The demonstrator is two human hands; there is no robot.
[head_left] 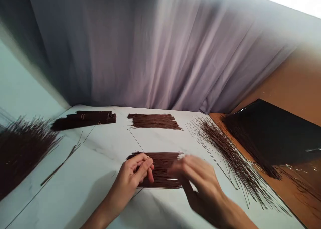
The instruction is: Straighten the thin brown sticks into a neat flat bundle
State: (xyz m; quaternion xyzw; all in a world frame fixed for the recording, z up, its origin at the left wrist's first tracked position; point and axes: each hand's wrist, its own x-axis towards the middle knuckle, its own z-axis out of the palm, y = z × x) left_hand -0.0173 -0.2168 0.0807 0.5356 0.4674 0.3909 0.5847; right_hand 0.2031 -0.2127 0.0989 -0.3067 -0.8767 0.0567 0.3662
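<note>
My left hand (136, 174) is pinched around a thin dark stick (136, 141), whose far end points up and to the left. Beneath both hands lies a flat layer of dark brown sticks (163, 168) on the white table. My right hand (198, 180) is over the right end of that layer, blurred by motion; whether its fingertips hold anything cannot be made out. A second flat layer of brown sticks (155, 121) rests farther back on the table.
Tied dark bundles (85, 118) lie at the back left. A large stick pile (22, 152) fills the left edge, with a few loose sticks (64, 162) beside it. Another spread pile (230, 152) lies right, near a black sheet (276, 132). A grey curtain (150, 48) hangs behind.
</note>
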